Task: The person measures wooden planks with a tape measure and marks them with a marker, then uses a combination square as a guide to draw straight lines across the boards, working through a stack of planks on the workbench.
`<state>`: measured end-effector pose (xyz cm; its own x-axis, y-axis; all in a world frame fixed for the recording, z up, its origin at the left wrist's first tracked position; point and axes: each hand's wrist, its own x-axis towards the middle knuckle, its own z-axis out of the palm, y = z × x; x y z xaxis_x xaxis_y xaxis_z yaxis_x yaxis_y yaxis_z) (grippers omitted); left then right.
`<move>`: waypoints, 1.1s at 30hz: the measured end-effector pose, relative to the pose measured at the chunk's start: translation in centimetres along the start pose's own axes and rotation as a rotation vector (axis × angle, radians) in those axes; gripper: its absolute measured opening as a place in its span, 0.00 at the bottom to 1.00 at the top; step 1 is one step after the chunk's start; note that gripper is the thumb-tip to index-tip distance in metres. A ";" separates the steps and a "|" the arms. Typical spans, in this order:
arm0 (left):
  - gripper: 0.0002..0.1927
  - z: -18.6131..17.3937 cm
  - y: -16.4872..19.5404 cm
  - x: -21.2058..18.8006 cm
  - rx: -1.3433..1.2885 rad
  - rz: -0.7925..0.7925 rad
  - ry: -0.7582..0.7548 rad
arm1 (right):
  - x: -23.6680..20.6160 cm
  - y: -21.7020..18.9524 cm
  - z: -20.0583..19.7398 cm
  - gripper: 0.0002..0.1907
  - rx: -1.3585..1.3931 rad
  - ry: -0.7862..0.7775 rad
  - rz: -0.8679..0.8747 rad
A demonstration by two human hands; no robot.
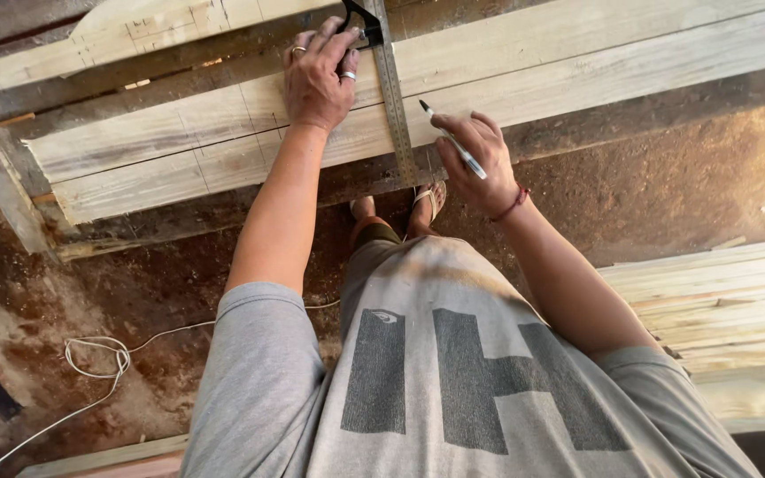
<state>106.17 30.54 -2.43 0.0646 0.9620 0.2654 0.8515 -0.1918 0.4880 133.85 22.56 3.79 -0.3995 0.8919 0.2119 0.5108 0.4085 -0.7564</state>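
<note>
Pale wooden planks (pixel 188 150) lie side by side across a rough frame in front of me. A metal square ruler (pixel 397 115) rests across them, its black handle at the top. My left hand (pixel 319 75), wearing rings, presses down on the ruler's handle end and the plank. Just right of the ruler's blade, my right hand (pixel 478 159) grips a white marker (pixel 450 142) with its black tip pointing up toward the plank. A red cord circles that wrist.
A stack of pale planks (pixel 719 310) lies at the right. A white cable (pixel 99 358) is looped on the sawdust-covered floor (pixel 666 177) at the lower left. My sandalled feet (pixel 427 204) stand under the planks. Another marked board (pixel 152 31) sits at the top left.
</note>
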 end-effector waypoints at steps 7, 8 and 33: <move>0.13 0.5 -0.4 -0.3 0.024 0.033 0.016 | 1.1 0.0 1.8 0.14 -0.046 0.013 -0.014; 0.12 0.6 -0.5 -0.3 0.028 0.036 0.019 | 1.3 0.1 1.9 0.14 -0.053 0.014 -0.021; 0.13 1.0 -0.9 -0.2 0.057 0.032 -0.040 | 1.1 -0.5 3.4 0.14 -0.114 0.102 0.009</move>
<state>105.88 30.73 -3.76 0.1119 0.9629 0.2455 0.8771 -0.2119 0.4311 130.59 22.63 2.29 -0.3185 0.9082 0.2714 0.5997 0.4148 -0.6843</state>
